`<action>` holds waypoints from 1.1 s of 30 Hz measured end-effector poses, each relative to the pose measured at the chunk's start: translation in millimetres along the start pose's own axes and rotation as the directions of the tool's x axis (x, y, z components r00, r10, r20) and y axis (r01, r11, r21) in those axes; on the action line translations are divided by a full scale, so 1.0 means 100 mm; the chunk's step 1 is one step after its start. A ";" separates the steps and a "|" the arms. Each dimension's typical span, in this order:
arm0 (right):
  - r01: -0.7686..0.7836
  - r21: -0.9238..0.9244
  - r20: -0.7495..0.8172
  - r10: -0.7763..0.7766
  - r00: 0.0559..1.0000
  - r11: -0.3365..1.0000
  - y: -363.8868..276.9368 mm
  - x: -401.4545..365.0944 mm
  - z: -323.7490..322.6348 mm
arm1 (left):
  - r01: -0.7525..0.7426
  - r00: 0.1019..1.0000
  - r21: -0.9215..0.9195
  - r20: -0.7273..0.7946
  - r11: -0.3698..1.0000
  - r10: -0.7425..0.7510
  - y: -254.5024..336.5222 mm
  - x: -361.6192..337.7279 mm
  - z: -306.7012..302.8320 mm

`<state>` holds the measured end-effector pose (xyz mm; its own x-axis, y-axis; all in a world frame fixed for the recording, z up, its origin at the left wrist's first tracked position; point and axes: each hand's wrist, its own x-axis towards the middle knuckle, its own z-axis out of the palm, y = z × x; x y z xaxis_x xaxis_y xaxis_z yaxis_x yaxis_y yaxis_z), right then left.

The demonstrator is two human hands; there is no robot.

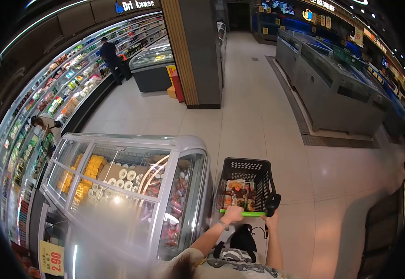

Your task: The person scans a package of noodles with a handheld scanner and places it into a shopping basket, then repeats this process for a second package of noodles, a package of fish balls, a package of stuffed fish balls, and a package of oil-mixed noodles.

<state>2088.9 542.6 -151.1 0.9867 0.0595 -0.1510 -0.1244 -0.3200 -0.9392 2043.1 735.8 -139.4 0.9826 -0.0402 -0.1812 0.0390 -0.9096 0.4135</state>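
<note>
A black perforated shopping basket (261, 168) is in front of me at the lower middle, with a bright green handle bar (253, 214) along its near side. My left hand (233, 214) is closed around the left part of that bar. At the bar's right end, my right hand (270, 220) is closed too, its fingers partly hidden by a black oval piece (272, 202). Inside the basket lie several colourful food packages (237, 188). A strap or band circles my left wrist.
Close on my left stands a glass-topped freezer (190, 142) holding tubs and packs. A grey pillar (203, 60) rises ahead; grey tanks (332, 86) line the right. Two people, one in dark clothes (109, 56) and one bending (48, 124), are by the lit shelves (72, 76). Tiled floor (246, 93) runs ahead.
</note>
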 end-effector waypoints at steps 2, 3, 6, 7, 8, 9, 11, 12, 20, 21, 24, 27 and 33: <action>-0.007 -0.015 0.009 0.007 1.000 1.000 -0.16 0.26 0.08 | 0.003 1.000 -0.015 -0.023 1.000 -0.004 -0.08 0.25 -0.13; 0.005 -0.010 0.012 -0.005 1.000 1.000 -0.23 0.42 0.13 | 0.009 0.999 -0.023 -0.038 1.000 -0.010 -0.15 0.39 -0.18; 0.037 -0.045 0.059 -0.035 0.998 0.998 -0.39 0.90 0.21 | 0.011 0.994 -0.014 -0.104 1.000 -0.013 -0.34 0.87 -0.29; 0.058 -0.057 0.081 -0.054 0.995 0.997 -0.39 1.04 0.23 | 0.023 0.993 -0.019 -0.115 1.000 -0.025 -0.36 1.00 -0.29; 0.089 -0.065 0.100 -0.082 0.992 0.994 -0.41 1.23 0.26 | 0.042 0.991 -0.024 -0.124 0.999 -0.044 -0.41 1.13 -0.32; 0.123 -0.066 0.117 -0.115 0.987 0.990 -0.52 1.41 0.32 | 0.078 0.990 -0.022 -0.119 0.997 -0.080 -0.46 1.31 -0.36; 0.076 -0.143 0.186 -0.049 0.981 0.987 -0.67 1.72 0.36 | 0.146 0.985 -0.011 -0.095 0.989 -0.147 -0.57 1.60 -0.38; 0.076 -0.157 0.203 -0.043 0.978 0.985 -0.70 1.90 0.39 | 0.166 0.980 -0.018 -0.110 0.986 -0.167 -0.57 1.70 -0.42; 0.179 -0.150 0.350 -0.117 0.929 0.972 -0.97 3.20 0.59 | 0.321 0.936 -0.040 -0.137 0.946 -0.324 -0.66 2.59 -0.81; 0.190 -0.136 0.345 -0.133 0.929 0.972 -0.98 3.37 0.65 | 0.339 0.931 -0.033 -0.133 0.940 -0.340 -0.65 2.70 -0.89; 0.202 -0.090 0.338 -0.160 0.927 0.975 -0.91 3.79 0.83 | 0.369 0.919 -0.030 -0.135 0.929 -0.369 -0.69 2.91 -1.05; 0.160 -0.061 0.377 -0.126 0.918 0.985 -1.02 4.20 1.03 | 0.372 0.890 -0.080 -0.255 0.925 -0.379 -0.86 3.19 -1.04; 0.182 -0.080 0.523 -0.114 0.844 0.980 -1.29 4.91 1.39 | 0.474 0.845 -0.107 -0.224 0.874 -0.486 -1.10 3.65 -1.32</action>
<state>2574.6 744.7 -146.7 0.7929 0.5816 -0.1817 0.0658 -0.3783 -0.9234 2420.9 875.9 -133.6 0.8517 0.5007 -0.1544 0.5197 -0.7696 0.3710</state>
